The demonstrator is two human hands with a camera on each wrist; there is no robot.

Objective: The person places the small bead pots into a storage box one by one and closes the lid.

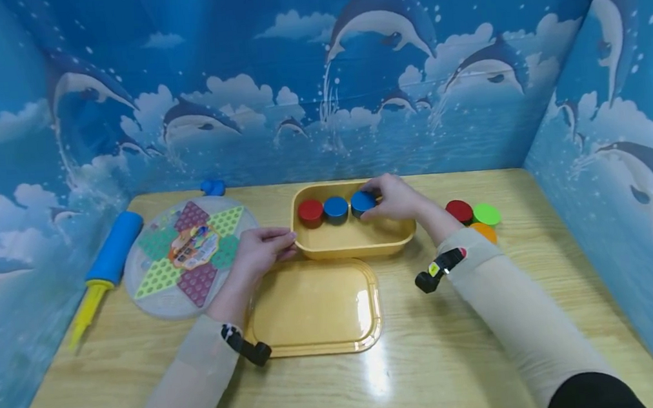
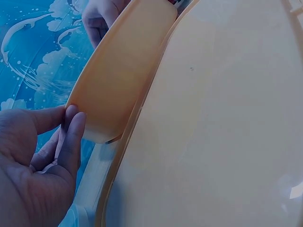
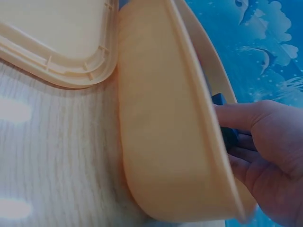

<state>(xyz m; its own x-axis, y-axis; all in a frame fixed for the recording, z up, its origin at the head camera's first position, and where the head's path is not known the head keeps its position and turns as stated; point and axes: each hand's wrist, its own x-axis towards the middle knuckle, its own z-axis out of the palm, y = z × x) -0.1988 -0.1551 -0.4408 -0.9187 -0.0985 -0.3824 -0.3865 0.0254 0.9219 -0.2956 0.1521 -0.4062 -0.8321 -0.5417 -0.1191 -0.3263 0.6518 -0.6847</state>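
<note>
A yellow tray-like box (image 1: 356,251) holds a red round piece (image 1: 310,213) and a blue one (image 1: 336,210) side by side. My right hand (image 1: 396,199) reaches inside and grips a second blue piece (image 1: 364,204) just to their right; the right wrist view shows that hand (image 3: 277,151) behind the box wall (image 3: 161,118), its piece (image 3: 229,137) partly hidden. With thumb and fingertips my left hand (image 1: 263,251) pinches the box's left rim, as the left wrist view shows, hand (image 2: 42,165) at the rim of the box (image 2: 113,80).
In front of the box lies a flat yellow lid (image 1: 318,308). Red (image 1: 459,212), green (image 1: 487,214) and orange (image 1: 484,232) round pieces sit to the right. At left are a round patterned board (image 1: 193,254), a blue and yellow pump (image 1: 107,262) and a small blue object (image 1: 213,187).
</note>
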